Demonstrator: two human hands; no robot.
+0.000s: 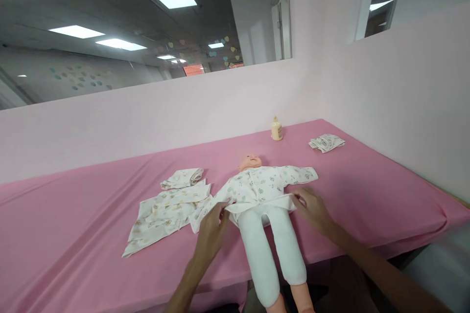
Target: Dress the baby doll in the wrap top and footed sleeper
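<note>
Bottle [276,129], folded cloth [326,143], spare garments [167,210]

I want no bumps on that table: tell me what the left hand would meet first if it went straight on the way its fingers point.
The left hand points up and slightly right, already touching the doll's printed shirt at its hem. Straight on it would likely meet the doll's torso first; depth is hard to judge.
</note>
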